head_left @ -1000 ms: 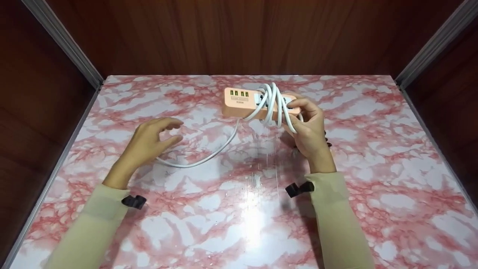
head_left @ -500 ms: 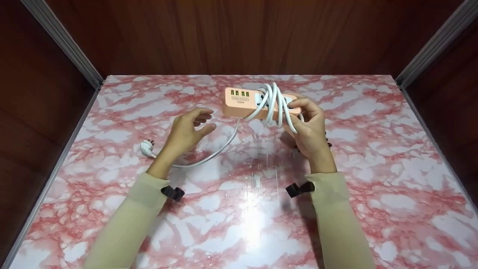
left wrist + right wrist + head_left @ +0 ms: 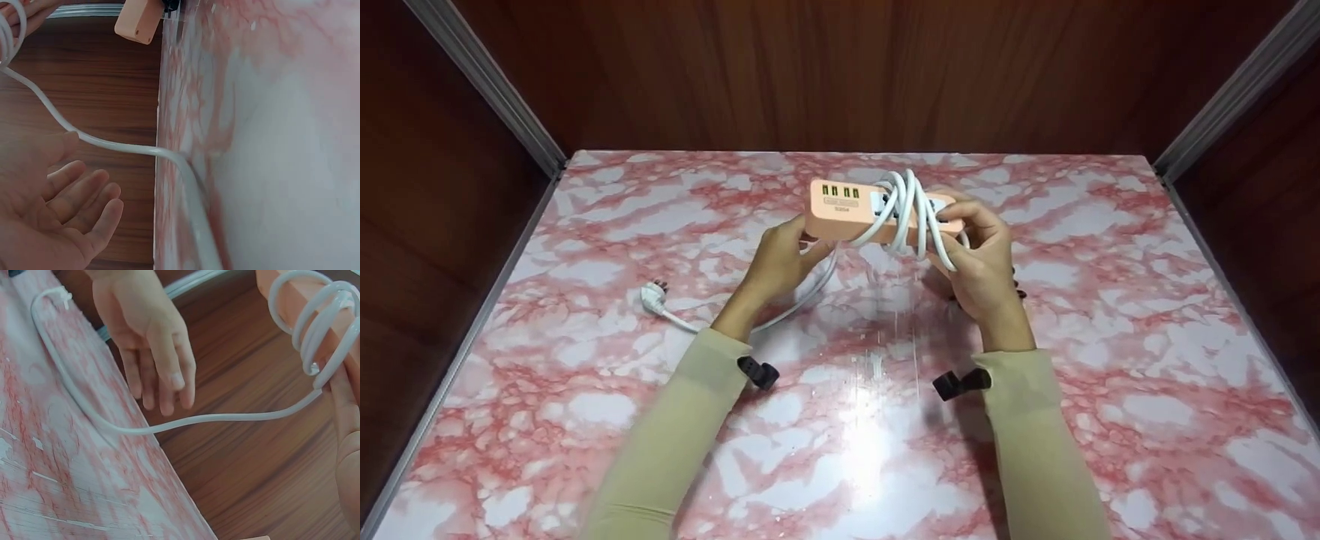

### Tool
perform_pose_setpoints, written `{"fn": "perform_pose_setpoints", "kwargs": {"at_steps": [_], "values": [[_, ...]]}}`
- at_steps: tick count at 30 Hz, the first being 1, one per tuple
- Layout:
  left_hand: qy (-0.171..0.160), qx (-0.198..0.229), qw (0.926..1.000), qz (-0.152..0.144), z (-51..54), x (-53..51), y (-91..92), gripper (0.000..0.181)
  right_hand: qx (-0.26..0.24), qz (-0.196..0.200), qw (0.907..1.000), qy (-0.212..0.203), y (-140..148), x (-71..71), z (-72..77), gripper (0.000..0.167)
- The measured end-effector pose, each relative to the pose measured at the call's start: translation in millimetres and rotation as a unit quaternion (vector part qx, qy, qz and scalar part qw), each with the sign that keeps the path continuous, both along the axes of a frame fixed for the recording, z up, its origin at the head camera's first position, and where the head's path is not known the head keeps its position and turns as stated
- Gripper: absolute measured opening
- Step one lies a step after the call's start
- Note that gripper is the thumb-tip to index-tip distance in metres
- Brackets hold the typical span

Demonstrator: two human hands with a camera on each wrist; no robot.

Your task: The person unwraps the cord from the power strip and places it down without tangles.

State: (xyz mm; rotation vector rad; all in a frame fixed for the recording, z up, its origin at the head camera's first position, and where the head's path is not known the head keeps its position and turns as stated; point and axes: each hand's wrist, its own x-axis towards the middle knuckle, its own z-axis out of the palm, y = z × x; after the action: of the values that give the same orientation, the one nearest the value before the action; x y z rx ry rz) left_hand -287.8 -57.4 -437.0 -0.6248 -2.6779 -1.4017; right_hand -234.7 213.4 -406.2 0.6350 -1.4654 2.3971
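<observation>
A peach power strip (image 3: 840,214), with USB ports at its left end, is held above the table in the head view. White cable loops (image 3: 911,210) wrap round its middle and right part. My right hand (image 3: 982,251) grips its right end, thumb below and fingers on top. My left hand (image 3: 780,259) is at the left end, partly behind the strip; in the right wrist view this hand (image 3: 149,349) has loosely extended fingers near the cable (image 3: 225,417), gripping nothing. The free cable runs down behind the left wrist to a white plug (image 3: 653,297) on the table.
A pink-and-white marbled table (image 3: 1110,420) lies below, with dark wood panels (image 3: 847,75) behind and at both sides. In the left wrist view a peach block (image 3: 138,21) with a dark part stands near the table edge; its kind cannot be told.
My left hand has moved right, from over the cable's plug end to the strip's left end, uncovering the plug. My right hand and the strip have hardly moved.
</observation>
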Motion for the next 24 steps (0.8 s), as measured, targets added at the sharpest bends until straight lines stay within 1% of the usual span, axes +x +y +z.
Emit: {"fn": "perform_pose_setpoints", "kwargs": {"at_steps": [2,4,6,9,15,17,21,24], "values": [[0.011,0.0,0.9999,-0.006,-2.4,-2.1,3.6,0.031,0.001,0.001,1.0,0.0,0.2,-0.5,0.0,0.02],[0.017,0.01,0.9997,-0.012,-4.3,-3.0,6.4,0.031,0.002,0.0,1.0,-0.002,0.3,-0.8,-0.3,0.022],[0.017,0.022,0.9995,-0.017,-5.9,-3.1,8.8,0.032,-0.001,0.001,1.0,-0.006,0.2,-0.9,-0.4,0.021],[0.007,0.037,0.9991,-0.019,-7.4,-2.2,11.5,0.032,-0.006,0.0,0.9999,-0.009,-0.1,-0.7,-0.7,0.022],[-0.013,0.049,0.9987,-0.01,-12.3,0.3,13.3,0.032,-0.005,0.003,0.9999,-0.011,-1.0,0.6,-1.4,0.026],[-0.015,0.055,0.9983,-0.008,-13.7,0.0,14.6,0.031,-0.004,0.004,0.9999,-0.012,-0.7,1.0,-1.3,0.024],[-0.008,0.068,0.9976,-0.008,-15.3,-2.1,18.4,0.03,-0.01,0.009,0.9999,-0.007,0.5,0.9,-0.3,0.016],[0.0,0.071,0.9975,-0.003,-15.5,-3.7,21.1,0.03,-0.016,0.013,0.9998,-0.003,0.8,0.7,0.2,0.014]]}}
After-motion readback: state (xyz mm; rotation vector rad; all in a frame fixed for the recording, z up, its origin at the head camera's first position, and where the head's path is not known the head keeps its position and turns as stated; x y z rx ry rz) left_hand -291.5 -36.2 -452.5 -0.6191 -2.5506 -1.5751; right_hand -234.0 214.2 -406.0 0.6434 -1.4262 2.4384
